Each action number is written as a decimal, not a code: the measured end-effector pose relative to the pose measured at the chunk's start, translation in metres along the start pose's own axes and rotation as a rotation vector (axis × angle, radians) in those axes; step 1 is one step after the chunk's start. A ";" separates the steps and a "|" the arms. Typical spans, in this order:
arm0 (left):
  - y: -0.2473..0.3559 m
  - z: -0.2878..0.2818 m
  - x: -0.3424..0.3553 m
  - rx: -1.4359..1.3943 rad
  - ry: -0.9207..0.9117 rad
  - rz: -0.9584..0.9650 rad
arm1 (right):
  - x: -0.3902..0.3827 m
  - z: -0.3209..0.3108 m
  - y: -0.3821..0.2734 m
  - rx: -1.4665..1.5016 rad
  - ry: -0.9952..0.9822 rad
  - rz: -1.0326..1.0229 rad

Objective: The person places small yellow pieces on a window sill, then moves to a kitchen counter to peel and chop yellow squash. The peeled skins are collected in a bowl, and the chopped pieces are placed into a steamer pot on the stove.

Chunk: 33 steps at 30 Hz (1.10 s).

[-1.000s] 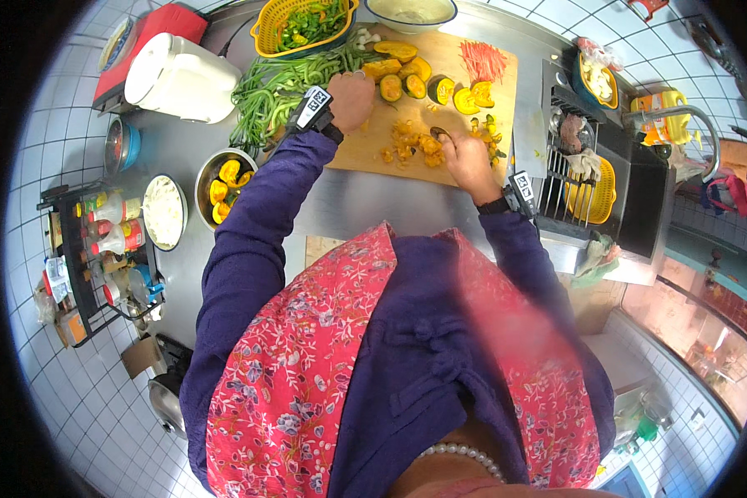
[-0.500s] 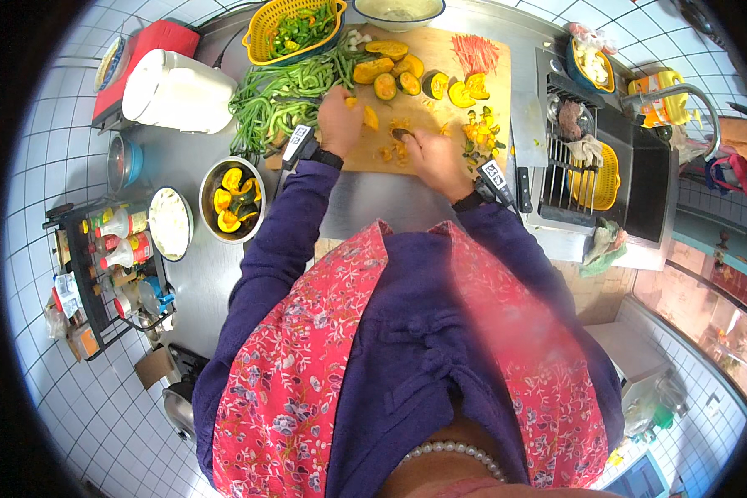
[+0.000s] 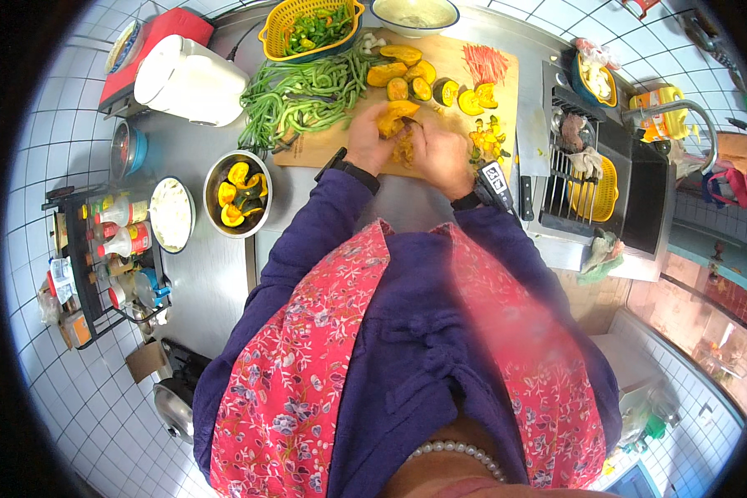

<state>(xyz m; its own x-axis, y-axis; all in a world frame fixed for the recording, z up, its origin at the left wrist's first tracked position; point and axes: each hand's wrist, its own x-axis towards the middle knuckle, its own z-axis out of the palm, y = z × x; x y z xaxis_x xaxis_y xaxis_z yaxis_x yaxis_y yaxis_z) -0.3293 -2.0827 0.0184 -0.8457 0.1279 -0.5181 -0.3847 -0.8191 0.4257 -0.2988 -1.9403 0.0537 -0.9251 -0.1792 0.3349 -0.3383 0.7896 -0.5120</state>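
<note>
Between both hands, left hand (image 3: 367, 143) is gripping an orange pumpkin wedge (image 3: 393, 116), right hand (image 3: 441, 154) closing beside it; steel bowl (image 3: 216, 178) of chunks sitting left.

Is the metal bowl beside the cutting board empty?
No, the metal bowl left of the cutting board holds several orange-and-green squash pieces.

Both hands sat on the wooden cutting board (image 3: 324, 145), left hand (image 3: 367, 143) on an orange squash wedge (image 3: 393, 117); right hand (image 3: 440, 156) beside it, probably touching. Green beans (image 3: 303, 93) lay left, round steel bowl (image 3: 237, 192) off-board, nearer.
</note>
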 end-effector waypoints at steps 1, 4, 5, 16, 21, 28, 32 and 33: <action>0.000 0.004 -0.003 0.020 -0.015 0.022 | 0.002 -0.002 0.001 -0.011 0.039 -0.010; -0.001 0.016 -0.012 0.034 -0.020 0.055 | 0.011 -0.005 0.005 -0.042 0.166 -0.060; -0.004 0.020 -0.015 0.019 -0.001 0.072 | 0.014 -0.005 0.006 -0.039 0.158 -0.064; -0.017 0.030 -0.018 0.163 -0.033 0.296 | 0.012 0.005 0.006 -0.011 0.098 -0.039; -0.015 0.022 -0.009 0.322 -0.080 0.352 | 0.004 0.019 0.013 0.151 -0.002 -0.052; -0.011 0.011 -0.008 0.426 -0.172 0.199 | 0.007 0.019 0.028 0.471 -0.182 -0.142; -0.004 0.007 0.001 0.416 -0.261 0.097 | 0.007 0.008 0.021 0.991 -0.428 0.222; -0.003 0.006 0.004 0.416 -0.261 0.062 | 0.006 0.005 0.019 1.121 -0.501 0.347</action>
<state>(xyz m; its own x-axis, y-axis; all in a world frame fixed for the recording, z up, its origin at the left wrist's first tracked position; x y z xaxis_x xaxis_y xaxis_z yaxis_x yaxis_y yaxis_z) -0.3336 -2.0761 0.0199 -0.9157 0.2651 -0.3020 -0.4006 -0.5436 0.7375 -0.3122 -1.9295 0.0418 -0.8747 -0.4578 -0.1590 0.2001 -0.0425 -0.9788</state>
